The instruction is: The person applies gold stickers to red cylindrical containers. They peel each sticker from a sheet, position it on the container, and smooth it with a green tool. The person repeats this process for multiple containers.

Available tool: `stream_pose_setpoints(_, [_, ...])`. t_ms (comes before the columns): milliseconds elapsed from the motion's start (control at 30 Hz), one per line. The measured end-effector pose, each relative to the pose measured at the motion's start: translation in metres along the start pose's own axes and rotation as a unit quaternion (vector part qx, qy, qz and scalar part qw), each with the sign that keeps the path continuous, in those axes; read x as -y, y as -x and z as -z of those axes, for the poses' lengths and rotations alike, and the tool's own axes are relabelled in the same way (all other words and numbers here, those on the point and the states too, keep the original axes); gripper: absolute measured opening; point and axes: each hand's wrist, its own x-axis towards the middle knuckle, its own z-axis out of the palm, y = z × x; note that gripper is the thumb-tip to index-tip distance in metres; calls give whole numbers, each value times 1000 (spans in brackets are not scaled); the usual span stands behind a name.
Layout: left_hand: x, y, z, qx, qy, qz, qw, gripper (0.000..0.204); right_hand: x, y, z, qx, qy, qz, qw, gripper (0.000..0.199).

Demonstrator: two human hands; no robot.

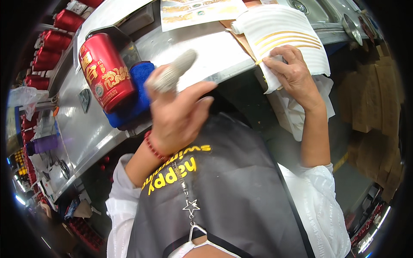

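Observation:
My right hand [297, 77] is closed in a pinch at the near left edge of a white backing sheet [275, 21]. Its fingertips are on the end of a thin gold strip [269, 53]; whether the strip is lifted off the sheet is hard to see. Several similar curved gold strips lie across the sheet. My left hand [178, 116] is in the air, smeared by motion, its fingers spread and nothing in them. Grey-white fabric sleeves [174, 73] cover some of its fingers. Left of it, a red bottle [107, 73] with gold decoration lies tilted on a blue cloth [144, 74].
A metal worktable [81, 133] runs beneath these things, its front edge close to my body. A printed sheet [200, 13] lies at the back. More red bottles [58, 38] stand far left. Cardboard boxes [370, 94] are stacked at right. A white-lined bin [297, 116] sits below my right hand.

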Motion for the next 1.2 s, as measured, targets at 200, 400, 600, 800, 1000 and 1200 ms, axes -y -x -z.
stream_pose_setpoints(200, [1,-34,-73,71,80,68,992,19,4,-3,-1,13,-23,29,999,28])
stream_pose_setpoints(400, [-10,-46,-121,115,41,139,983,35,-3,-3,3,-6,-79,28,996,32])
stream_pose_setpoints(600, [-8,-57,-138,34,-139,29,989,37,-14,-15,2,-3,-55,11,998,33])
stream_pose_setpoints(800, [1,-58,-138,-23,-126,-46,991,17,-17,-26,3,64,-85,29,994,25])
stream_pose_setpoints(1000, [2,-59,-127,-37,-85,-11,996,14,-28,-35,12,168,-133,6,977,18])
stream_pose_setpoints(1200, [-3,-60,-127,75,-26,79,994,42,-27,-23,15,113,-123,-22,986,16])
